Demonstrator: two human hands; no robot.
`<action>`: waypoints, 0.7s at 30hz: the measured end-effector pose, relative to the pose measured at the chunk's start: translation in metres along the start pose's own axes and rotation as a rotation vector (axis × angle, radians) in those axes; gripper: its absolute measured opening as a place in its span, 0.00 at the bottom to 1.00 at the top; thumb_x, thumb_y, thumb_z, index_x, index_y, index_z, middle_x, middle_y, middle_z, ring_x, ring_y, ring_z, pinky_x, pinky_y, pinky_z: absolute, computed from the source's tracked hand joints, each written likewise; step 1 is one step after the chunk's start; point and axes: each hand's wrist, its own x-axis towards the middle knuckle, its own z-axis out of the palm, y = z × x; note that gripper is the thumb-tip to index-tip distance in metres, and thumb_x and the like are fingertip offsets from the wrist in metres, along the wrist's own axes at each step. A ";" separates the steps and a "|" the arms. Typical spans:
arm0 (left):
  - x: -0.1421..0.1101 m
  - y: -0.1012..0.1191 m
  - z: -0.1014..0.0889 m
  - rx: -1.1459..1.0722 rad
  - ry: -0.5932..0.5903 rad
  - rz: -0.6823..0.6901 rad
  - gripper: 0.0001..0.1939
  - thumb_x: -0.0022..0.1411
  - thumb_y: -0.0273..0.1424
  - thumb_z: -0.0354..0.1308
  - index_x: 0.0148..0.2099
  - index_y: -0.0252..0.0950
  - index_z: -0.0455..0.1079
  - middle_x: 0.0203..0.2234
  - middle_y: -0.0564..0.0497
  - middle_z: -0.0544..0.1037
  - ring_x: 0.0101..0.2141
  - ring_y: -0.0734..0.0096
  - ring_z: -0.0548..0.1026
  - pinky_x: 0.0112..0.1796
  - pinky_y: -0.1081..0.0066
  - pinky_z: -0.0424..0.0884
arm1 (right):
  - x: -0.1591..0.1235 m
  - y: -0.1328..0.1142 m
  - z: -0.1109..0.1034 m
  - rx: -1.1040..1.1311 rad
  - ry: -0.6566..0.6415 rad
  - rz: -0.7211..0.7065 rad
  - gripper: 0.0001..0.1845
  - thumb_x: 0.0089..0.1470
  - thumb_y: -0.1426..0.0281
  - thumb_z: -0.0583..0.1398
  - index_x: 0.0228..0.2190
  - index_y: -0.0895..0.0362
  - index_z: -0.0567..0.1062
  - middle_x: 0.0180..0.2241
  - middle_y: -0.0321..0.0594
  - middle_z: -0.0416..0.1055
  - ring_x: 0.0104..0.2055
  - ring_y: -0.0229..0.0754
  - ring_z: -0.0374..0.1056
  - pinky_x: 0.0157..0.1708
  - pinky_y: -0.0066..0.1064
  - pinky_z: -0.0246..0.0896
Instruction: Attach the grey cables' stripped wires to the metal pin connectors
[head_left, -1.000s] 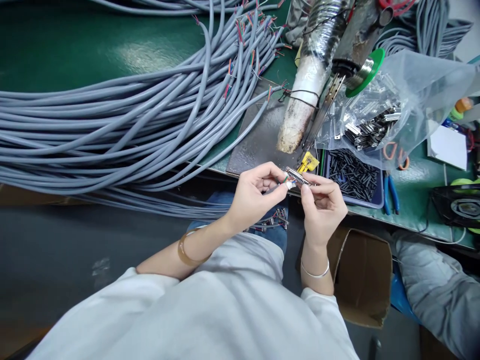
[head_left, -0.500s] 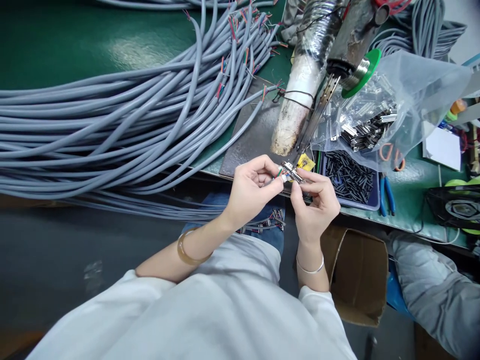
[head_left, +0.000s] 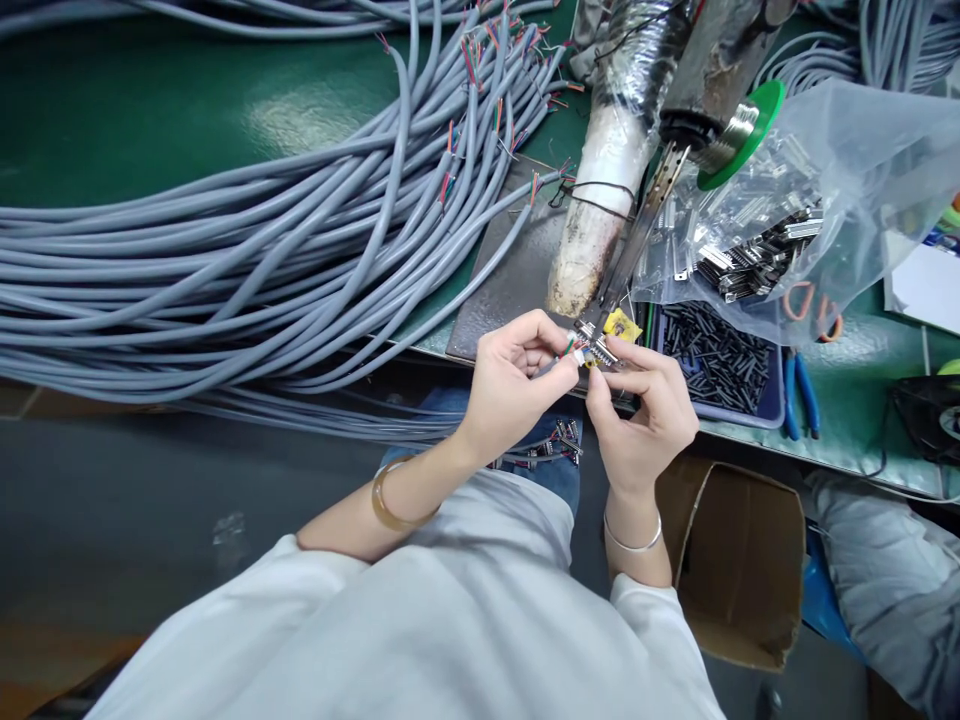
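Observation:
My left hand [head_left: 517,385] pinches the stripped end of a grey cable, its coloured wires [head_left: 570,348] sticking out past my thumb. My right hand [head_left: 645,410] pinches a small metal connector [head_left: 598,350] and holds it against those wire ends. Both hands hover just off the bench's front edge, under the tip of a long soldering tool [head_left: 637,235] that slants down from a wrapped stand [head_left: 607,190]. A yellow piece [head_left: 621,325] lies right behind the connector.
A big bundle of grey cables [head_left: 225,250] covers the green bench [head_left: 112,110] on the left. A clear bag of metal connectors [head_left: 765,250], a tray of black sleeves [head_left: 712,355], blue pliers [head_left: 799,390] and a solder reel [head_left: 739,125] lie right. A cardboard box [head_left: 742,560] stands below; another person's sleeve [head_left: 885,590] shows at right.
The view has shifted slightly; my hands stay together at the tool's tip, and the connector has turned a little in my right fingers.

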 end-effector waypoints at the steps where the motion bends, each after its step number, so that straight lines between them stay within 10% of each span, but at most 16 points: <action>1: 0.000 -0.001 -0.001 -0.008 -0.010 -0.011 0.12 0.51 0.27 0.67 0.27 0.35 0.65 0.23 0.56 0.72 0.18 0.86 0.62 0.18 0.81 0.58 | -0.001 0.001 0.000 -0.008 -0.004 -0.015 0.07 0.55 0.75 0.66 0.32 0.51 0.75 0.42 0.37 0.80 0.43 0.43 0.78 0.41 0.39 0.77; 21: -0.001 -0.001 -0.006 -0.066 -0.051 -0.030 0.13 0.51 0.29 0.70 0.27 0.34 0.67 0.22 0.57 0.71 0.17 0.86 0.63 0.17 0.81 0.59 | -0.005 0.005 0.003 0.010 0.013 -0.012 0.07 0.55 0.76 0.65 0.32 0.52 0.75 0.39 0.37 0.81 0.41 0.42 0.78 0.40 0.37 0.76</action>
